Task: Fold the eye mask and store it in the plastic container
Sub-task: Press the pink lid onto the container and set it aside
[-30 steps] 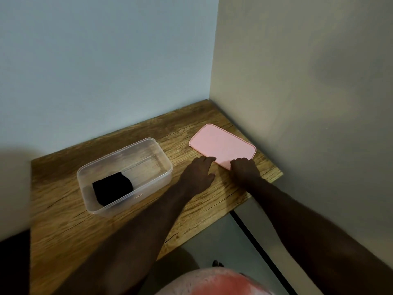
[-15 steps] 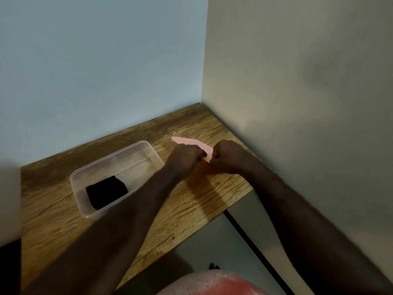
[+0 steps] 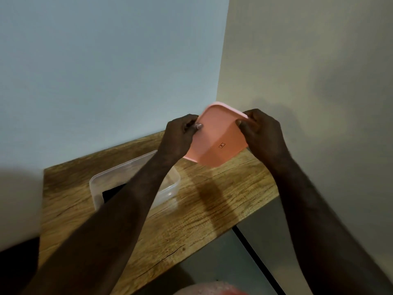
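Pink lid [image 3: 219, 137] mid-frame, pinched at opposite edges by left hand [image 3: 180, 138], right hand [image 3: 262, 133]. Seems light, thin, bendy; rim grip suits. Lower left: clear plastic container [image 3: 170, 182], black eye mask [image 3: 110, 192] inside.

pink lid [image 3: 217, 137], clear container [image 3: 170, 188], blk mask [image 3: 111, 193]

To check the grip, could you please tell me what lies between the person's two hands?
The pink lid, held tilted: the left hand grips one edge, the right hand the opposite. The head view shows this.
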Action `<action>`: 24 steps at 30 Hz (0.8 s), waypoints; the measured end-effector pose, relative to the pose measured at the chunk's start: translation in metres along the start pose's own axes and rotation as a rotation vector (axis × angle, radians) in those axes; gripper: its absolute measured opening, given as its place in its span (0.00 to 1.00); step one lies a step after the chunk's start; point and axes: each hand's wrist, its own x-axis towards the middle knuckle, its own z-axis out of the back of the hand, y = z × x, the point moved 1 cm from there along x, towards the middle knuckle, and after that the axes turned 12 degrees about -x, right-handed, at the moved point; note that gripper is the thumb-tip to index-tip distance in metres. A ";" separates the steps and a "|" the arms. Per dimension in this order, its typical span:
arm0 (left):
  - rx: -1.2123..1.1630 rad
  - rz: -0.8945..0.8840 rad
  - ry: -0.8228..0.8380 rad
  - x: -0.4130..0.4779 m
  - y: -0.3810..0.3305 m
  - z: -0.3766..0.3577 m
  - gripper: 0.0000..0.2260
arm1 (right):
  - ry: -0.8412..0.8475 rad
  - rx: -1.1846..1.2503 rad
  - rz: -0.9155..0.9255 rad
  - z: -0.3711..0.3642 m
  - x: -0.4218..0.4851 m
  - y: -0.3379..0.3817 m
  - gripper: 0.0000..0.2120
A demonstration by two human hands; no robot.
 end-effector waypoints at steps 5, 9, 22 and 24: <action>-0.094 0.107 -0.051 -0.001 -0.003 0.023 0.05 | -0.031 0.038 0.011 -0.006 0.017 0.009 0.07; -0.094 0.188 -0.102 -0.010 0.004 0.051 0.09 | -0.044 0.259 -0.094 -0.009 0.030 0.013 0.07; -0.243 0.322 -0.447 -0.062 0.022 0.137 0.04 | 0.165 0.711 -0.393 -0.089 0.017 0.035 0.10; -0.251 0.333 -0.522 -0.069 0.025 0.146 0.04 | 0.206 0.748 -0.426 -0.102 0.013 0.041 0.09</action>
